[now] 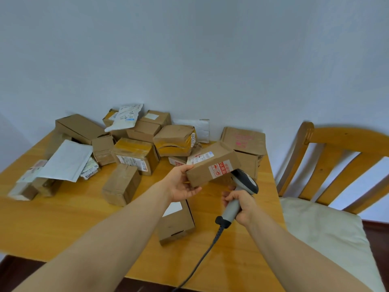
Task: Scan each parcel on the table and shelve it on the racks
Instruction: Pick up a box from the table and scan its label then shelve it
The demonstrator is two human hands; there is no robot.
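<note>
Head view: my left hand point(181, 184) clamps one end of the small brown cardboard parcel point(212, 165), which seems light and stiff; my right hand point(245, 206) grips the grey handheld scanner point(244, 182).

Parcels point(134, 152) pile on the far half of the table point(63, 224), by the wall point(189, 60). A box point(210, 165) is held above its right side, a scanner point(245, 182) just beneath. A chair point(347, 142) stands to the right.

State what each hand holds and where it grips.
The left hand grips the small brown cardboard parcel by its left end; the right hand grips the grey corded barcode scanner by its handle.
</note>
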